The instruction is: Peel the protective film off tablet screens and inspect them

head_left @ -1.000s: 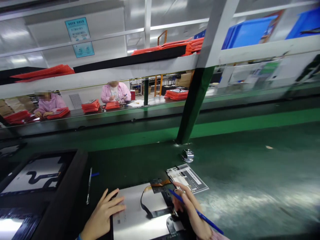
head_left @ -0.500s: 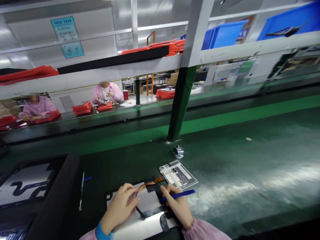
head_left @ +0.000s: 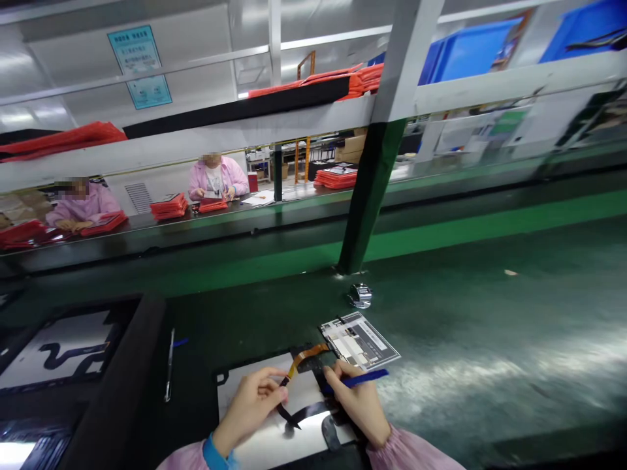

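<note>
In front of me lies a flat silver display panel [head_left: 264, 450] with black edges and black tape strips. An orange-and-black flex cable [head_left: 306, 356] arches up from its far edge. My left hand [head_left: 255, 401], with a blue band at the wrist, pinches this cable between thumb and fingers above the panel. Over the panel's right edge, my right hand [head_left: 360, 401] is closed round a slim blue stick tool [head_left: 365, 378], whose working tip is hidden by the fingers. Just beyond the right hand a printed card-like sheet [head_left: 377, 339] with pale components touches the cable's far end area.
A shiny metal roll-like object [head_left: 361, 296] stands near the green post [head_left: 372, 196]. To the left are a clear pen [head_left: 169, 365] and a dark foam tray [head_left: 140, 352] holding panels. Two people in pink work across the line among red stacks [head_left: 169, 206].
My left hand has raised the flex cable, which now bends higher above the panel. The right hand keeps the blue tool at the same edge. The whole view has shifted slightly.
</note>
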`<state>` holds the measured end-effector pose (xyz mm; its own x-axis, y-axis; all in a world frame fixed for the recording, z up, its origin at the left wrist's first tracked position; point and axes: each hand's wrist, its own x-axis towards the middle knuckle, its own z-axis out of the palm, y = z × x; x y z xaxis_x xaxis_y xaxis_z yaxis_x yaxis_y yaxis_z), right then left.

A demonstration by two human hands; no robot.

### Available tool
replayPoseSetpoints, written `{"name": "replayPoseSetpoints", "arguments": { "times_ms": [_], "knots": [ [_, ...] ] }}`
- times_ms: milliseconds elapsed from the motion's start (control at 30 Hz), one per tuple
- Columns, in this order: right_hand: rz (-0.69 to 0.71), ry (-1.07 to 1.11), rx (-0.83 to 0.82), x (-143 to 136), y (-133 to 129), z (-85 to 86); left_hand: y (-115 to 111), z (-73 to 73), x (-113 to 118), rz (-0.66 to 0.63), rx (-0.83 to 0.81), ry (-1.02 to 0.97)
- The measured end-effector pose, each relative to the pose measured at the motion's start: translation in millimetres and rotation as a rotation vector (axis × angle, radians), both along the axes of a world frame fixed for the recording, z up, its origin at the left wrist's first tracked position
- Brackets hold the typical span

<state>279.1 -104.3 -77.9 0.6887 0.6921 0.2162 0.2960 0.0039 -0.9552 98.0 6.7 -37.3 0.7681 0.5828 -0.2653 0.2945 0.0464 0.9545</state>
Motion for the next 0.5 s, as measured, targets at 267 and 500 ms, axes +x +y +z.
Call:
{"name": "replayPoseSetpoints", "arguments": {
  "times_ms": [267, 500],
  "knots": [
    [0.147, -0.414, 0.215, -0.9, -4.7, 19.9, -7.4, -0.7, 4.5, 0.113, -0.078, -0.118],
    [0.791, -0.957, -0.053, -11.8, 21.7, 64.4, -14.6, -11.5, 8.1, 0.119, 0.0, -0.194]
  ]
}}
